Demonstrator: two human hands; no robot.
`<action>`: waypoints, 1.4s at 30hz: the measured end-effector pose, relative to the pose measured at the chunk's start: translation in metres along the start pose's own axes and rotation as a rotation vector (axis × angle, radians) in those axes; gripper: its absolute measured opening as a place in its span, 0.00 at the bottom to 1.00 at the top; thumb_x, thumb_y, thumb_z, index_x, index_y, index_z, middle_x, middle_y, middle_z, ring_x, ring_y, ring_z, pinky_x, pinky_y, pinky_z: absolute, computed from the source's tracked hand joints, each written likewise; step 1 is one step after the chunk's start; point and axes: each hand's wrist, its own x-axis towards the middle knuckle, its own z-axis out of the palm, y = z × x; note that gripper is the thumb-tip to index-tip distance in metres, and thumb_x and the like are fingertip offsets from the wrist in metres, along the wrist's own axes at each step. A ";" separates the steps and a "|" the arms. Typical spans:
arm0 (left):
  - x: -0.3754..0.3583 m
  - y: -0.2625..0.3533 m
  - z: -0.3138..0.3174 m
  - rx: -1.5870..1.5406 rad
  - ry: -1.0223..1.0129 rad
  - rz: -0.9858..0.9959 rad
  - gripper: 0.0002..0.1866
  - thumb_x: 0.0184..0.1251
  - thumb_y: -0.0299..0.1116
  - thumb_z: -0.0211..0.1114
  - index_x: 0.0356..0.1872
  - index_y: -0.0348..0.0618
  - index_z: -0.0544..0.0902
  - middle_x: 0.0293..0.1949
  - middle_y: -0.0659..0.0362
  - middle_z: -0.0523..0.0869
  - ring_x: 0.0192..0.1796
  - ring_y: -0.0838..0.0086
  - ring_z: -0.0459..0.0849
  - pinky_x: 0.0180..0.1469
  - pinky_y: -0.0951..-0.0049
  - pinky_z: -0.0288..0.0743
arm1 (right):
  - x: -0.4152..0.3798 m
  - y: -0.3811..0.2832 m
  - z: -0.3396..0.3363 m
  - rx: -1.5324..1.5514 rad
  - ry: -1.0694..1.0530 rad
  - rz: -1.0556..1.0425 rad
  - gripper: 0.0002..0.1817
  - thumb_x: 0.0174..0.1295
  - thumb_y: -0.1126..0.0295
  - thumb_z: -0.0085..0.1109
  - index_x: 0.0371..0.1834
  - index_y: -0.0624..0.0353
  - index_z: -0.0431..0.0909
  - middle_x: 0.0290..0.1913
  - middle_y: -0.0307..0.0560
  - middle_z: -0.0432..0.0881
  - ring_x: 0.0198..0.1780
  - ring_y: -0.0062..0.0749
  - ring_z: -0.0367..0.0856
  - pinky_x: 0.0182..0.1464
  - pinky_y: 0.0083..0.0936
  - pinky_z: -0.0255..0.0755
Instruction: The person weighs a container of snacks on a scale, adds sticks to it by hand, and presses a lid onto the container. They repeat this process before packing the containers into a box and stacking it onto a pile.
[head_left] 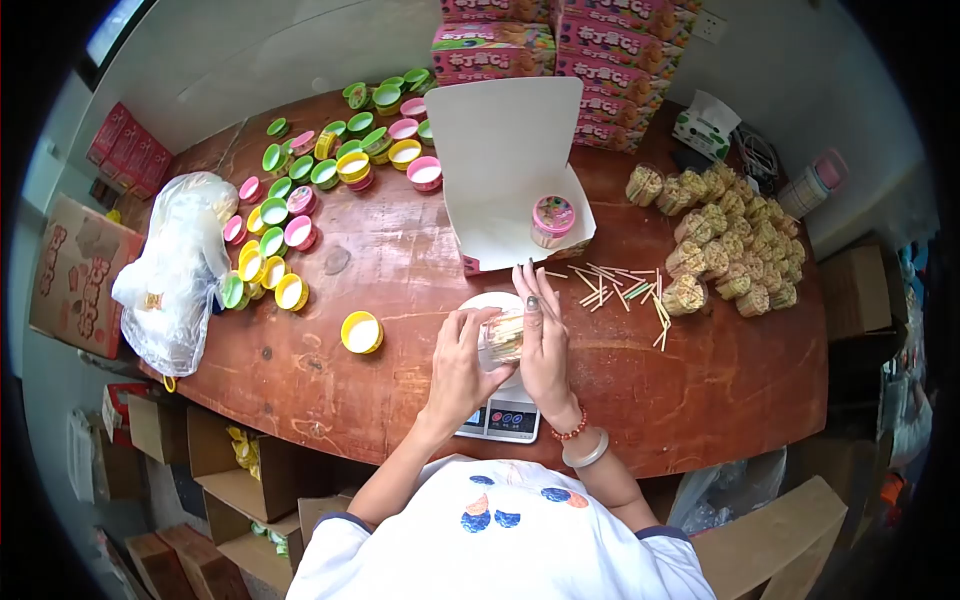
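Note:
Over the kitchen scale (511, 424), a clear cup of thin sticks (506, 338) is tilted on its side between my two hands. My left hand (462, 362) wraps its fingers and thumb around the cup from the left. At the cup's right end, my right hand (543, 350) rests its palm against it, fingers stretched out and pointing away from me. The scale's round white plate (490, 300) is mostly hidden beneath the hands. Behind them stands an open white box (510, 180) containing one pink-lidded cup (552, 220).
Loose sticks (615, 285) lie right of the box, near many bundled sticks (730, 240). Green, pink and yellow lids (300, 232) spread across the left, with a single yellow lid (361, 332) closer. A plastic bag (180, 270) sits at the left edge; pink boxes (625, 70) are stacked behind.

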 end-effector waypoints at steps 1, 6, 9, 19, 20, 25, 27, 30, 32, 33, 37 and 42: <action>-0.003 -0.003 -0.001 -0.001 0.012 -0.015 0.38 0.44 0.27 0.81 0.62 0.43 0.76 0.54 0.46 0.78 0.59 0.47 0.80 0.61 0.52 0.77 | 0.001 0.001 0.001 -0.001 -0.019 -0.002 0.28 0.86 0.58 0.31 0.75 0.63 0.71 0.78 0.55 0.69 0.82 0.53 0.58 0.84 0.53 0.40; -0.011 -0.023 0.005 -0.159 0.030 -0.077 0.39 0.46 0.29 0.83 0.62 0.39 0.74 0.57 0.46 0.79 0.60 0.49 0.81 0.61 0.53 0.78 | 0.009 -0.001 0.006 0.190 -0.046 0.035 0.31 0.86 0.56 0.30 0.66 0.73 0.77 0.64 0.61 0.83 0.71 0.52 0.77 0.79 0.45 0.56; -0.013 -0.028 -0.001 -0.229 -0.003 -0.074 0.44 0.47 0.31 0.84 0.67 0.40 0.71 0.61 0.46 0.77 0.65 0.48 0.77 0.67 0.53 0.75 | 0.017 -0.005 0.011 0.502 -0.014 0.199 0.32 0.86 0.53 0.32 0.55 0.74 0.81 0.57 0.63 0.86 0.63 0.50 0.84 0.72 0.40 0.72; -0.035 -0.067 -0.096 0.244 0.227 -0.210 0.41 0.61 0.32 0.78 0.74 0.41 0.68 0.70 0.42 0.70 0.73 0.47 0.69 0.74 0.50 0.65 | 0.031 0.038 -0.072 1.959 0.061 0.635 0.13 0.84 0.67 0.39 0.40 0.59 0.69 0.25 0.36 0.60 0.21 0.18 0.55 0.20 0.18 0.53; -0.039 -0.081 -0.100 0.405 0.243 -0.216 0.40 0.63 0.33 0.76 0.76 0.42 0.66 0.70 0.42 0.69 0.72 0.46 0.69 0.75 0.50 0.63 | 0.026 0.040 -0.082 1.963 0.054 0.648 0.13 0.84 0.67 0.38 0.40 0.59 0.69 0.25 0.36 0.60 0.20 0.19 0.53 0.19 0.19 0.51; -0.060 -0.126 -0.086 0.451 0.171 -0.313 0.41 0.66 0.37 0.75 0.78 0.44 0.64 0.68 0.43 0.71 0.71 0.48 0.70 0.74 0.49 0.63 | 0.003 0.051 -0.108 1.947 0.069 0.635 0.14 0.84 0.65 0.39 0.37 0.56 0.66 0.23 0.34 0.57 0.19 0.19 0.49 0.18 0.21 0.45; -0.061 -0.127 -0.085 0.476 0.142 -0.305 0.42 0.65 0.36 0.76 0.77 0.44 0.65 0.67 0.44 0.73 0.70 0.48 0.71 0.73 0.49 0.64 | -0.005 0.047 -0.112 1.842 0.068 0.670 0.14 0.84 0.63 0.41 0.36 0.56 0.66 0.23 0.34 0.57 0.19 0.19 0.48 0.18 0.21 0.45; -0.058 -0.127 -0.085 0.400 0.190 -0.322 0.41 0.62 0.34 0.78 0.75 0.43 0.67 0.63 0.45 0.77 0.67 0.49 0.74 0.71 0.52 0.68 | -0.010 0.048 -0.114 1.717 0.056 0.693 0.14 0.82 0.61 0.44 0.38 0.56 0.68 0.23 0.33 0.57 0.18 0.18 0.49 0.18 0.19 0.46; -0.056 -0.125 -0.084 0.404 0.223 -0.334 0.40 0.59 0.31 0.79 0.73 0.42 0.70 0.61 0.46 0.79 0.65 0.49 0.76 0.70 0.53 0.70 | -0.011 0.046 -0.112 1.628 0.054 0.695 0.13 0.82 0.62 0.45 0.40 0.56 0.69 0.23 0.32 0.57 0.18 0.17 0.50 0.17 0.18 0.47; -0.055 -0.124 -0.084 0.407 0.220 -0.333 0.40 0.59 0.31 0.79 0.73 0.42 0.70 0.61 0.46 0.79 0.65 0.49 0.76 0.70 0.53 0.70 | -0.012 0.045 -0.109 1.537 0.048 0.696 0.12 0.81 0.62 0.46 0.42 0.57 0.71 0.23 0.32 0.57 0.18 0.16 0.51 0.17 0.17 0.47; -0.051 -0.115 -0.089 0.354 0.223 -0.303 0.37 0.58 0.28 0.78 0.69 0.40 0.73 0.61 0.46 0.79 0.63 0.49 0.77 0.68 0.54 0.72 | -0.013 0.037 -0.097 1.377 0.079 0.721 0.10 0.81 0.62 0.48 0.46 0.57 0.73 0.23 0.30 0.56 0.17 0.13 0.51 0.17 0.15 0.46; -0.020 -0.052 -0.101 0.122 0.180 -0.159 0.37 0.52 0.23 0.78 0.66 0.45 0.74 0.57 0.48 0.76 0.62 0.49 0.79 0.65 0.53 0.76 | -0.016 0.024 -0.069 0.621 -0.059 0.495 0.13 0.75 0.67 0.58 0.57 0.61 0.74 0.22 0.25 0.60 0.17 0.07 0.51 0.17 0.12 0.42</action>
